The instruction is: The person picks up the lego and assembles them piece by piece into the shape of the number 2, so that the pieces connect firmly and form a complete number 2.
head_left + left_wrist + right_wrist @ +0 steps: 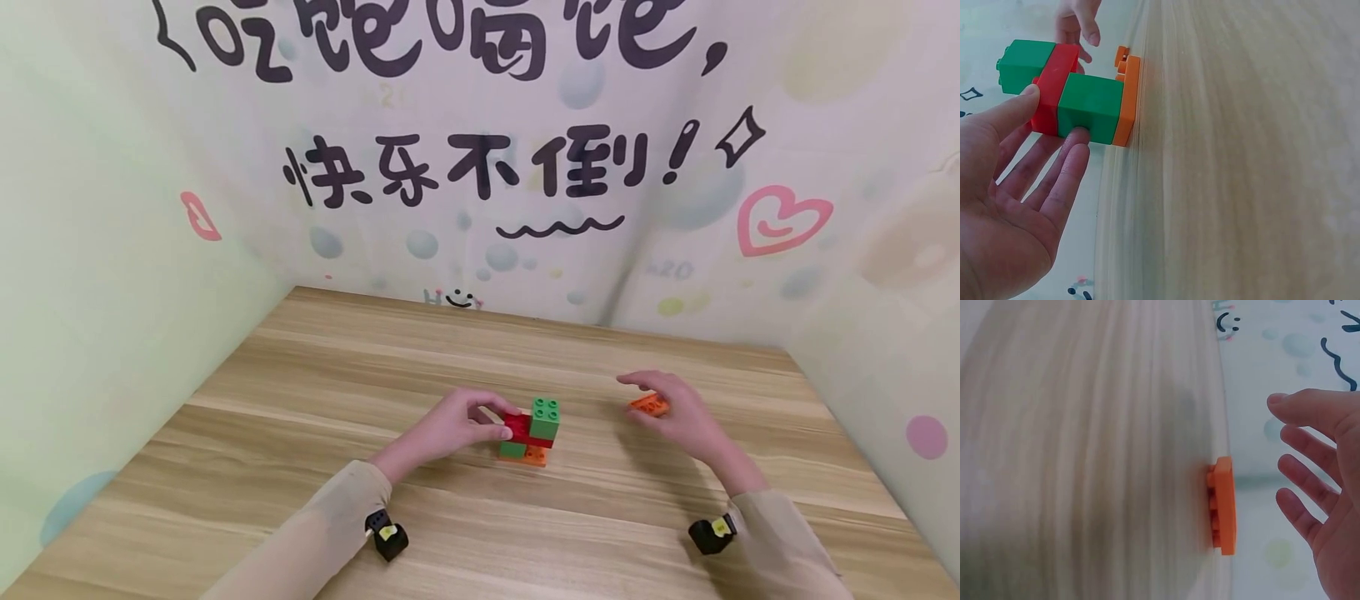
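A small toy brick stack stands near the middle of the table: an orange plate (pixel 1127 103) at the bottom, a green brick (pixel 1091 107), a red brick (pixel 517 427) across it and another green brick (pixel 545 417) on top. My left hand (pixel 461 419) grips the stack, thumb against the red brick, with other fingers behind it and by the lower green one. To the right, my right hand (pixel 684 421) is above a loose orange plate (pixel 1225 506), fingers apart and slightly bent, holding nothing. In the right wrist view the plate's studs face the tabletop.
The wood-grain table (pixel 360 350) meets a printed cloth backdrop (pixel 420 167) behind, with more cloth on both sides. A small black device (pixel 388 537) is strapped at the left wrist and another black device (pixel 712 533) at the right.
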The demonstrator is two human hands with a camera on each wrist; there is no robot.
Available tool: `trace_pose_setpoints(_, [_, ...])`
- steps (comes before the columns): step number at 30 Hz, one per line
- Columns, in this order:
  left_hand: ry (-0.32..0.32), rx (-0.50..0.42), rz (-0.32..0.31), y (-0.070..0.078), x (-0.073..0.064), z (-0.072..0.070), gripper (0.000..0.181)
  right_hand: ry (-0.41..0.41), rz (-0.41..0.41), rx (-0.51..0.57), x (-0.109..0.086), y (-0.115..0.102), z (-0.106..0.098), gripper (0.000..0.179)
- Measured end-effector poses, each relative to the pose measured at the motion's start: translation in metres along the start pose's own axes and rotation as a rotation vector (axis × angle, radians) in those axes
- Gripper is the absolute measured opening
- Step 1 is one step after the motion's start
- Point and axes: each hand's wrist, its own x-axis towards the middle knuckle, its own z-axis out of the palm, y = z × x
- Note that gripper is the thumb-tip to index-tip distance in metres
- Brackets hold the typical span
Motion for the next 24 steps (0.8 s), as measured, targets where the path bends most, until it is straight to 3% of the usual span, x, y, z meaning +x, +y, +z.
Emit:
trace_pose_setpoints(9, [-0.002, -0.007, 0.002, 0.001, 0.000, 0.001, 0.027, -0.041, -0.018, -0.025, -0.008, 0.012, 0.002, 0.053])
trace_pose_setpoints(24, [0.002, -0.005, -0.007, 0.001, -0.001, 0.000, 0.027, -0.122, 0.074, -0.007, -0.008, 0.026, 0.003, 0.048])
